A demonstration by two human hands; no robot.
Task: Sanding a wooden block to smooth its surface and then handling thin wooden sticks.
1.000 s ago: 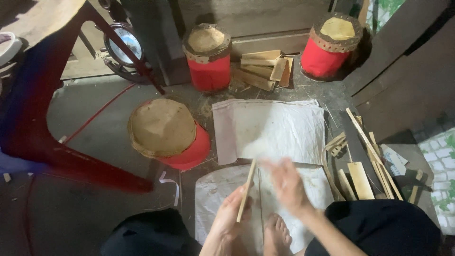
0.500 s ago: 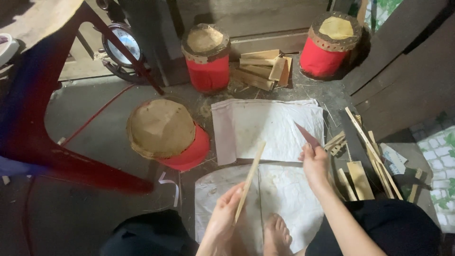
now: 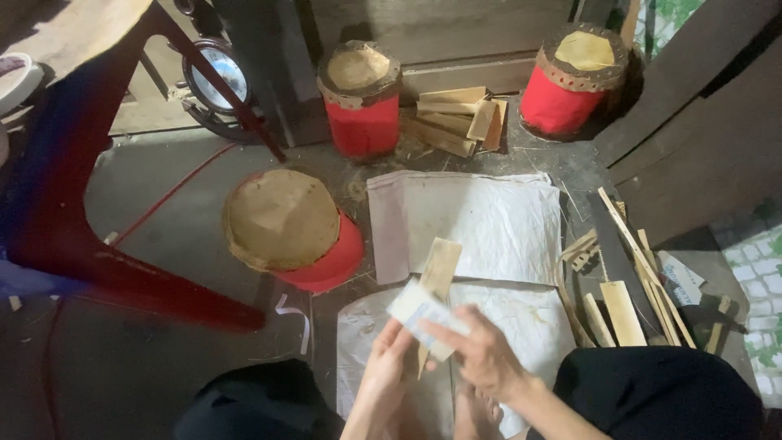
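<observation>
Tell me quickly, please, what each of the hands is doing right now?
Left hand: closed around the lower end of the flat wooden strip.
Right hand: holding a small pale rectangular piece against it.

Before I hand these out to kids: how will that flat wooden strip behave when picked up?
The wooden strip probably stays stiff: it stands straight up from the left hand without sagging. It looks thin, so likely light and snappable if bent. Its flat faces mean it shouldn't roll. The right hand presses a small pale block against it.

Pale object (image 3: 417, 311) at fingers motion-blurred, kind unclear; wooden strip (image 3: 438, 273) lower end hidden behind hands.
</observation>
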